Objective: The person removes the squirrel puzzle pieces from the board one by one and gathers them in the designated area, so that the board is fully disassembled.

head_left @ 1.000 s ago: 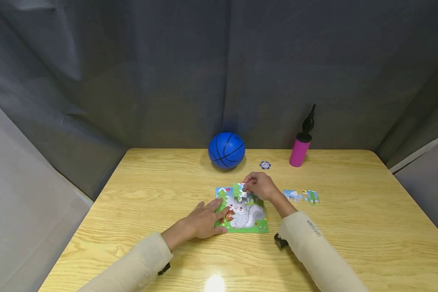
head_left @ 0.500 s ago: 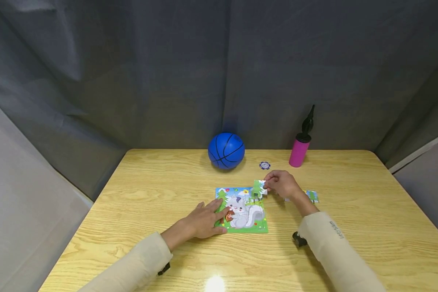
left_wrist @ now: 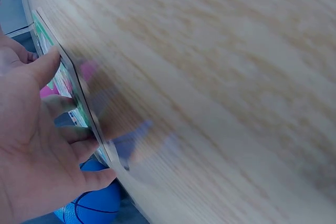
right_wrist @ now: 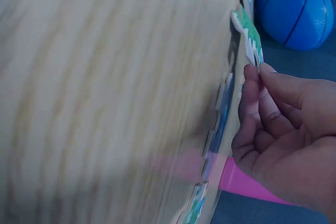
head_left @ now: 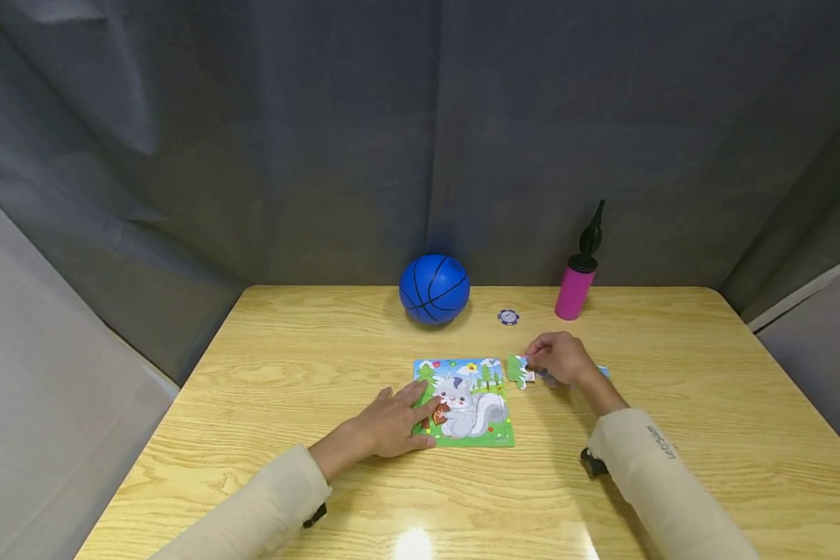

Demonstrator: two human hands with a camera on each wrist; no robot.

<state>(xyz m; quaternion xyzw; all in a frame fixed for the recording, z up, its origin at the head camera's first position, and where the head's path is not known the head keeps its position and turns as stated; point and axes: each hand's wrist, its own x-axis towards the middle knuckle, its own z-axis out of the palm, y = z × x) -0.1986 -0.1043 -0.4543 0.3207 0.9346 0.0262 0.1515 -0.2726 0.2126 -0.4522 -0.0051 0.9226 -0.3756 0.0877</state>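
head view: the puzzle piece (head_left: 519, 371) is off the puzzle (head_left: 470, 408), just beside its upper right corner, pinched by the right hand (head_left: 562, 358). it sticks out leftward from that grip, so it sits between the right hand and the puzzle. it looks nearly square, with no clear long axis. the left hand (head_left: 392, 420) rests on the puzzle's left side, fingers straight, gripping nothing; the right hand is the one at the piece. a blue ball (head_left: 435, 288) stands farther back on the counter (head_left: 287, 350).

left wrist view: the left hand's fingers are spread over the puzzle, which shows nearly edge-on.

right wrist view: the grip is narrow, thumb and fingertips on one end of the puzzle piece, which seems clear of the counter. loose pieces (right_wrist: 195, 208) lie near, a pink pump (right_wrist: 247, 183) beyond.
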